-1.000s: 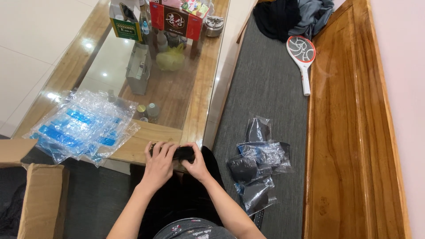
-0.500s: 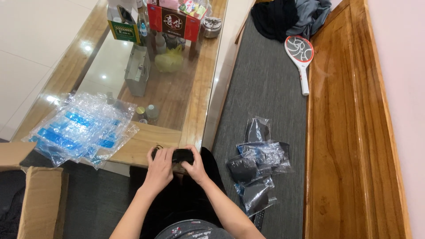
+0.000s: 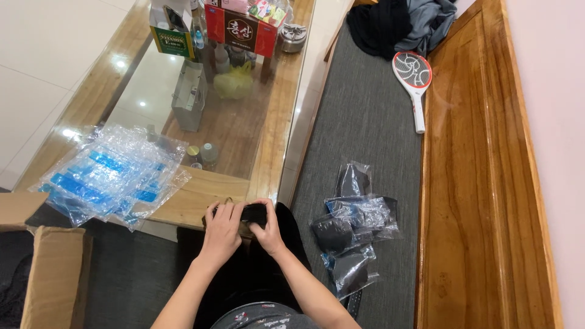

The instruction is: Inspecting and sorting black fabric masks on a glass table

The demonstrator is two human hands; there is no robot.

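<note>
- Glass-topped table (image 3: 201, 195) edge: left hand (image 3: 222, 228) and right hand (image 3: 265, 228) both clasp a small black item (image 3: 253, 212).
- Folding seems underway; bagging likely needs a clear bag (image 3: 103, 180).

A home living room: glass-topped coffee table (image 3: 201, 201), cushioned wooden bench (image 3: 469, 183).

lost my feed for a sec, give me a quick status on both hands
Left hand and right hand both closed on small black item at table edge. Clear bag stack to the left. Nothing blocking.
</note>
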